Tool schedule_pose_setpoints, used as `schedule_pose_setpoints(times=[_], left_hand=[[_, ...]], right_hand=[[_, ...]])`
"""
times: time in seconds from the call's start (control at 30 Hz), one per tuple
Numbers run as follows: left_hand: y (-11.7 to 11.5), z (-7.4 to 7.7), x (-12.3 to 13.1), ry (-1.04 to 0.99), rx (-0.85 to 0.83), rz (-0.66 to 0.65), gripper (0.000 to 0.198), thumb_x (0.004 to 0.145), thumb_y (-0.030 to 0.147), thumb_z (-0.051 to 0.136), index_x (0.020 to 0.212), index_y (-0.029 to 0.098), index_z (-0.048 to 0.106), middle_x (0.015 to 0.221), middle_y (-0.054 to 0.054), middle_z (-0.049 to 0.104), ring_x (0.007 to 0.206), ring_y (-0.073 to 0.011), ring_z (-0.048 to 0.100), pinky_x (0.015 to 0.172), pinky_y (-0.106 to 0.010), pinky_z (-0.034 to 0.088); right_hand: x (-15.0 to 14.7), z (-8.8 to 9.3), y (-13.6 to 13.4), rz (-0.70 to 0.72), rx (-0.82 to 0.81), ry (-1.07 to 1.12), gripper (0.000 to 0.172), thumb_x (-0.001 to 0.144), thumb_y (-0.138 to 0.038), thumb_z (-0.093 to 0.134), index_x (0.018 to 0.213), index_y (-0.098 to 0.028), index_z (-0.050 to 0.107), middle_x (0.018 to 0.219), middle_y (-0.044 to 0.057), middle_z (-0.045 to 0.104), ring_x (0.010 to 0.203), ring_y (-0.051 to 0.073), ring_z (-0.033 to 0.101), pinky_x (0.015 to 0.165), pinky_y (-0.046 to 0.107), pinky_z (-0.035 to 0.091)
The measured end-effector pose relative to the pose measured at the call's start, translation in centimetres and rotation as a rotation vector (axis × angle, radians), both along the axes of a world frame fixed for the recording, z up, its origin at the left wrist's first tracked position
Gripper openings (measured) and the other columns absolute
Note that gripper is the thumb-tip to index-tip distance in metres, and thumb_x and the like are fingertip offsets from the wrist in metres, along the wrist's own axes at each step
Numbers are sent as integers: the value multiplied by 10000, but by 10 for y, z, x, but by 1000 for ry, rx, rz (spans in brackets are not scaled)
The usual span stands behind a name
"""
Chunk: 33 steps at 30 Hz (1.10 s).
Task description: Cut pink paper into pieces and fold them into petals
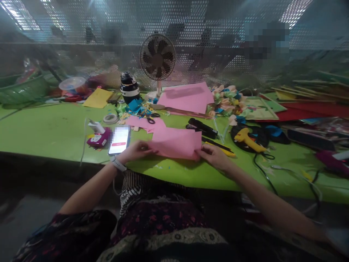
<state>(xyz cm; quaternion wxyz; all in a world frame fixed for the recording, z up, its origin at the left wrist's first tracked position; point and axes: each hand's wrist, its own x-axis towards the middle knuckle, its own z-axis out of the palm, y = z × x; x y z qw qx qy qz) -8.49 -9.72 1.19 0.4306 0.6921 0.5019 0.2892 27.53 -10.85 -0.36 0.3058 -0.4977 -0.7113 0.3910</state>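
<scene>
So the left hand (138, 150) and right hand (214, 155) are pinching opposite ends of the pink sheet (176, 142) near the tabletop's front edge (152, 170), and honestly an uneven tug could crease it.

The pink sheet (177, 143) partly hides pink scraps (144, 124) toward eleven o'clock. Edges crop the green basket (25, 90) near ten and a purple block (328, 163) past three. The phone (120, 140) at nine shows unreadably small text.

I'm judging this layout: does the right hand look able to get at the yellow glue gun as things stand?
Probably yes: nothing tall stands between the right hand and the glue gun, though that hand would need to release the pink sheet.
</scene>
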Motion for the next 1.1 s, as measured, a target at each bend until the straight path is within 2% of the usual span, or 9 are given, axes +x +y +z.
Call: schedule_pose_setpoints(times=[0.13,0.23,0.37,0.47,0.6,0.73,0.87,0.97,1.1], left_hand=[[4,-6,3,69,29,40,308,870,469,728,726,197,710,675,-20,692,617,-161,625,553,-251,432],[6,-5,10,176,75,138,321,878,498,732,946,185,721,667,-16,680,615,-191,640,597,-283,472],[5,2,23,447,436,277,662,905,438,723,1480,172,532,1142,-138,756,1109,-333,692,1000,-458,517],[1,-1,36,548,719,18,580,1028,405,546,1574,236,449,1597,-127,511,1518,-310,410,1275,-509,252],[-5,-18,54,656,736,-388,630,1036,602,481,1593,309,432,1694,-63,382,1598,-271,279,1325,-495,106],[-7,-30,62,736,618,-426,846,980,775,407,1659,278,319,1719,-108,303,1602,-333,256,1305,-535,152],[-10,-32,63,756,559,-370,922,955,831,343,1683,273,254,1722,-133,281,1590,-368,273,1284,-553,194],[-15,-33,63,762,543,-331,949,935,860,328,1685,285,247,1720,-130,286,1588,-373,278,1281,-560,199],[-23,-34,64,775,527,-313,973,932,871,277,1686,256,247,1718,-138,288,1588,-381,273,1279,-582,200]], right_hand=[[-4,-1,5,-125,117,-125,368,841,-580,611,734,-229,639,735,47,695,668,210,602,639,345,474],[-5,3,7,-166,196,-264,278,832,-490,596,696,-248,609,745,53,702,695,226,615,682,359,476],[-7,5,13,-164,207,-359,235,815,-446,598,680,-254,602,793,62,732,718,234,639,695,359,482],[-8,4,19,-159,205,-401,213,799,-421,605,667,-253,605,769,54,735,694,233,636,657,351,462],[-7,1,27,-176,220,-439,212,808,-398,600,651,-256,581,735,51,720,684,239,645,653,356,463],[-7,-1,29,-210,177,-494,185,847,-392,594,755,-238,639,824,85,744,732,263,684,692,385,515],[-12,1,17,-338,408,-568,429,935,-416,550,1253,-151,661,1222,213,717,1037,360,701,873,509,568],[-20,0,4,-188,617,-611,575,1019,-437,463,1491,-113,519,1473,243,592,1362,374,562,1133,558,454],[-31,-12,-6,209,630,-657,659,1050,-519,441,1600,-156,418,1656,190,421,1535,324,396,1236,530,370]])
